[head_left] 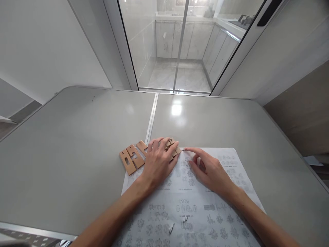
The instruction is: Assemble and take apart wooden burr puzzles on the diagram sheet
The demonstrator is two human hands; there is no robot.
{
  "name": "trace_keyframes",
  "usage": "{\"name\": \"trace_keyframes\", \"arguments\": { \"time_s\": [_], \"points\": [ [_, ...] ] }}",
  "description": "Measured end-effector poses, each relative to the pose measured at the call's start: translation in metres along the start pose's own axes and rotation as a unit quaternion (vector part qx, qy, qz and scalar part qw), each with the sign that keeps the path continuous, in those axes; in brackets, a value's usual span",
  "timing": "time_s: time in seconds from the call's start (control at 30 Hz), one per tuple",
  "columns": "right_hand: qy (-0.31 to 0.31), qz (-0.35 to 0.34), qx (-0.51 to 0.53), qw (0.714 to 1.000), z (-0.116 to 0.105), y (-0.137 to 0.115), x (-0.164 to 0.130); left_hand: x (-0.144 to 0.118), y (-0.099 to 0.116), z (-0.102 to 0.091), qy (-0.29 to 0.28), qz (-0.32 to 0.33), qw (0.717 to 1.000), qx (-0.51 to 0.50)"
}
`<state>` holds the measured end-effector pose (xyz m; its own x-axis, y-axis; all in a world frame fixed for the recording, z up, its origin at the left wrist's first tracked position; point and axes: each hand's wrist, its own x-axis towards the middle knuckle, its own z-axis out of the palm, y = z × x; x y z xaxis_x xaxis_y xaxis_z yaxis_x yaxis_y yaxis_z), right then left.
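My left hand (159, 154) lies palm down with fingers spread over some flat wooden pieces (177, 150), which it partly hides. To its left, two wooden pieces with cut-out slots lie side by side, one marked 2 (128, 162) and one marked 1 (135, 156). Another wooden piece (141, 145) pokes out beside my left fingers. My right hand (207, 167) rests on a large printed sheet (190, 195). Its index finger is stretched out to the sheet's top edge, close to the covered pieces, and the other fingers are curled. I see nothing in it.
The sheet carries rows of small diagrams and has two dark marks (171, 228) low down. Beneath it is a grey table (77, 154) with a metal strip (152, 116) across it. Behind stands a glass sliding door (174, 51) with a kitchen beyond.
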<state>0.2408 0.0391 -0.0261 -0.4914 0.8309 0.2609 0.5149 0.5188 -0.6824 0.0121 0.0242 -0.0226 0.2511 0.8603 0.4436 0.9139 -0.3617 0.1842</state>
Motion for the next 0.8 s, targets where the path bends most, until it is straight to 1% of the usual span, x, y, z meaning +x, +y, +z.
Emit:
{"name": "trace_keyframes", "arguments": {
  "time_s": [0.2, 0.3, 0.37, 0.43, 0.5, 0.6, 0.63, 0.73, 0.8],
  "points": [
    [0.000, -0.009, -0.004, 1.000, -0.001, -0.001, 0.001, 0.002, -0.003, -0.002, 0.009, -0.055, 0.997, 0.049],
    [0.000, -0.011, -0.002, 1.000, -0.001, -0.001, 0.001, 0.001, -0.003, 0.000, 0.022, -0.069, 0.996, 0.061],
    [-0.001, -0.010, -0.001, 1.000, -0.001, 0.000, 0.001, 0.001, -0.002, 0.000, 0.032, -0.067, 0.996, 0.058],
    [0.000, -0.014, 0.001, 1.000, 0.000, 0.001, 0.000, 0.001, 0.000, -0.001, 0.041, -0.037, 0.998, 0.036],
    [0.002, -0.021, 0.003, 1.000, 0.001, 0.002, -0.001, 0.001, 0.004, -0.003, 0.052, 0.022, 0.998, -0.009],
    [0.006, -0.037, 0.007, 0.999, 0.003, 0.004, -0.001, -0.001, 0.014, -0.003, 0.062, 0.117, 0.987, -0.091],
    [0.007, -0.041, 0.008, 0.999, 0.003, 0.004, -0.001, -0.003, 0.018, -0.002, 0.054, 0.141, 0.982, -0.115],
    [0.008, -0.051, 0.012, 0.999, 0.003, 0.003, 0.000, -0.009, 0.026, 0.005, -0.007, 0.201, 0.966, -0.160],
    [0.006, -0.052, 0.015, 0.999, 0.002, 0.003, 0.000, -0.012, 0.027, 0.009, -0.036, 0.216, 0.962, -0.165]
  ]
}}
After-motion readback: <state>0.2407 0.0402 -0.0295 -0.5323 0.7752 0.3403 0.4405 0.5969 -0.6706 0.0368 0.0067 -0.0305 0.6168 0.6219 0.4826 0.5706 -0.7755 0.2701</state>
